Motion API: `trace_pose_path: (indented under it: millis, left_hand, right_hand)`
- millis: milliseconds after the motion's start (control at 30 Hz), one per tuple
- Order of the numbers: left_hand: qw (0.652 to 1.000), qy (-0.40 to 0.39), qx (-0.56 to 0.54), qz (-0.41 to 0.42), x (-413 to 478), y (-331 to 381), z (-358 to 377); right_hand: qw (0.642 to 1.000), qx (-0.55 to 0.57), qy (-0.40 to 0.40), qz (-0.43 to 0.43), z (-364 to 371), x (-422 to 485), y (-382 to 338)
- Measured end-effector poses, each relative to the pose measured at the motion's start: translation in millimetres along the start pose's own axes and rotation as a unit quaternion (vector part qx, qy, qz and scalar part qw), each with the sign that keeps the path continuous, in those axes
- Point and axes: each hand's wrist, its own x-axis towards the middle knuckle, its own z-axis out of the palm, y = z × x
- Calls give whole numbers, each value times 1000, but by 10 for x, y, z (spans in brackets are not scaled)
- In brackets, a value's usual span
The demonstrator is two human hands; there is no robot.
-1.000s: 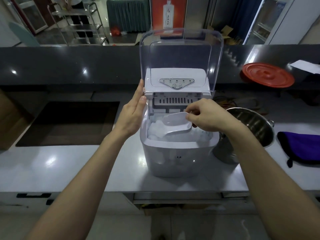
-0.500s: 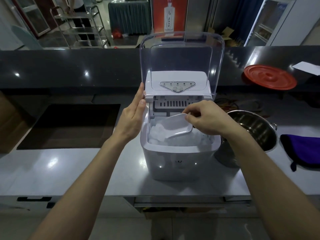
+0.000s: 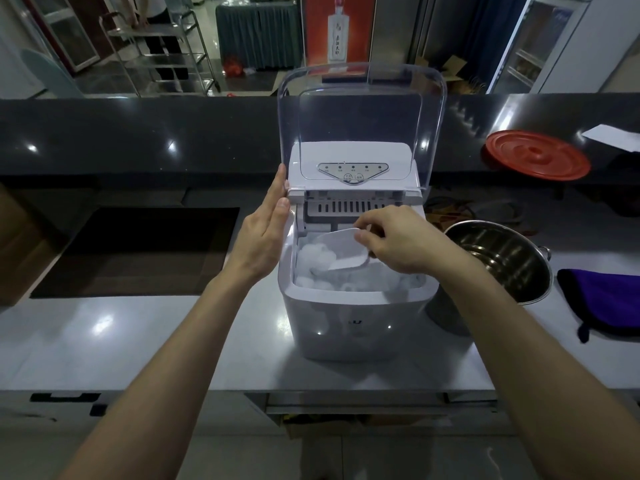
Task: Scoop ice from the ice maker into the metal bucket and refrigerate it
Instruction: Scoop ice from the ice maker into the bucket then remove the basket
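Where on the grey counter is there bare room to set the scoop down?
Widest bare patch: grey counter left of the ice maker, bordered behind by the dark recess. Right is crowded: metal bucket beside the machine, then purple cloth. The right hand grips the scoop.

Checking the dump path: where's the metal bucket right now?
Head view: the metal bucket stands on the counter just right of the ice maker, partly behind the right forearm, with a purple cloth further right.
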Motion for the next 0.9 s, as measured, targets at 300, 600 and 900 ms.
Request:
trace_pose_path:
  millis: [300, 600, 900]
  left_hand:
    - [1000, -14, -5, -2, 14, -19, -34]
    - [1000, -4, -8, -1, 23, -18, -35]
    - [1000, 1, -18, -7, -4, 61, -27]
  right_hand:
    - [998, 9, 13, 60, 89, 24, 7]
    - [995, 43, 6, 84, 119, 35, 91]
    - [994, 61, 10, 85, 154, 64, 5]
